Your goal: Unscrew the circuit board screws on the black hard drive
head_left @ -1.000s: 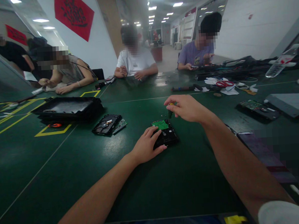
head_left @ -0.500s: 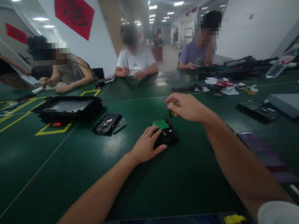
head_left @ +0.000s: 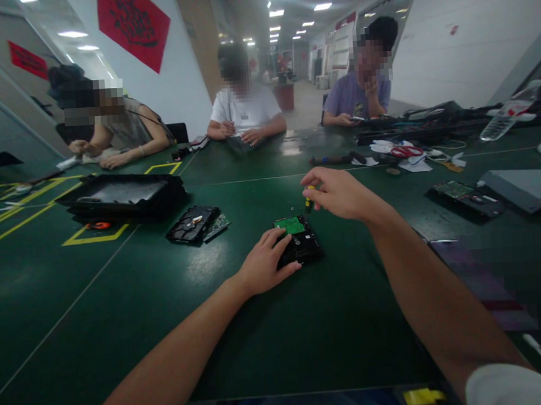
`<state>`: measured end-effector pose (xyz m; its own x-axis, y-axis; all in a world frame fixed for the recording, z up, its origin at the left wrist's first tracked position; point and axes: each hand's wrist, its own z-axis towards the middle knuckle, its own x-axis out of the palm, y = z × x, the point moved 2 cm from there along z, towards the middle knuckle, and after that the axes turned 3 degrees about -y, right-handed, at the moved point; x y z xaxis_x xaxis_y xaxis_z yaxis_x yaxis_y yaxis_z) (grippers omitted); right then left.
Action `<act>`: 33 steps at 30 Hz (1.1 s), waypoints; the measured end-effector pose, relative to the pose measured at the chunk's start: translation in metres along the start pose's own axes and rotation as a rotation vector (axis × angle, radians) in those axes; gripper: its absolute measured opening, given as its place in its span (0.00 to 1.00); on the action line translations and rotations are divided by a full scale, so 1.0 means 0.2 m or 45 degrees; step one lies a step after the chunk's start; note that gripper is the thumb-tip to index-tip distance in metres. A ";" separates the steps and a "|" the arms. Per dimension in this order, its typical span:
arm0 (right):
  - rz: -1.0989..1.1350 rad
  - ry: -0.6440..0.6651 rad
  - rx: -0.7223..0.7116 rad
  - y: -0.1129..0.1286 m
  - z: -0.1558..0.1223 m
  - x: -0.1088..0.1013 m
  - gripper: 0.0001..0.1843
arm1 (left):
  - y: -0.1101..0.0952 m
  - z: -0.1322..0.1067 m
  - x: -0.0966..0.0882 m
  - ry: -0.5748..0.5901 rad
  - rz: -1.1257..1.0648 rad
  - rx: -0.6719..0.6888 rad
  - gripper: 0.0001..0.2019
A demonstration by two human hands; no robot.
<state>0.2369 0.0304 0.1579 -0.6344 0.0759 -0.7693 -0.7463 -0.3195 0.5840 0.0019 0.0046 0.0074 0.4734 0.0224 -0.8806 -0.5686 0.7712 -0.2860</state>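
Observation:
A black hard drive [head_left: 308, 246] with a green circuit board [head_left: 291, 225] on its upper face lies flat on the green table. My left hand [head_left: 265, 259] grips it from the left, fingers over the top and thumb along the near edge. Pinched in my right hand [head_left: 336, 192] is a small screwdriver with a yellow and black handle [head_left: 310, 195], held upright over the drive's far right corner. Its tip is too small to make out against the dark drive. A few tiny bits, perhaps screws, lie just beyond the drive.
To the left lie another hard drive [head_left: 193, 224], a loose circuit board [head_left: 217, 228] and a black tray [head_left: 126, 196]. On the right are another drive [head_left: 465, 201], a grey metal box [head_left: 524, 190], red-handled scissors [head_left: 407, 151] and a plastic bottle [head_left: 506, 118]. Several people sit across the table.
The screwdriver handle has turned slightly in my right hand, showing more yellow. My left hand and the drive stay put. A standing person at far left has left the view.

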 end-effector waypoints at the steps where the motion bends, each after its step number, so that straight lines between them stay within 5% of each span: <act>1: 0.001 -0.004 0.022 0.00 0.00 0.00 0.11 | 0.00 0.00 0.00 0.000 -0.006 -0.003 0.36; 23: -0.016 0.037 -0.104 0.00 0.01 0.00 0.09 | 0.01 0.00 0.01 -0.002 -0.016 -0.003 0.37; 33: -0.013 0.028 -0.005 -0.02 0.01 -0.01 0.10 | 0.00 -0.01 0.00 -0.009 -0.045 -0.022 0.36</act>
<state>0.2411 0.0335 0.1566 -0.6225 0.0583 -0.7805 -0.7516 -0.3228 0.5753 0.0009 0.0042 0.0065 0.4984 -0.0001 -0.8669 -0.5628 0.7606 -0.3237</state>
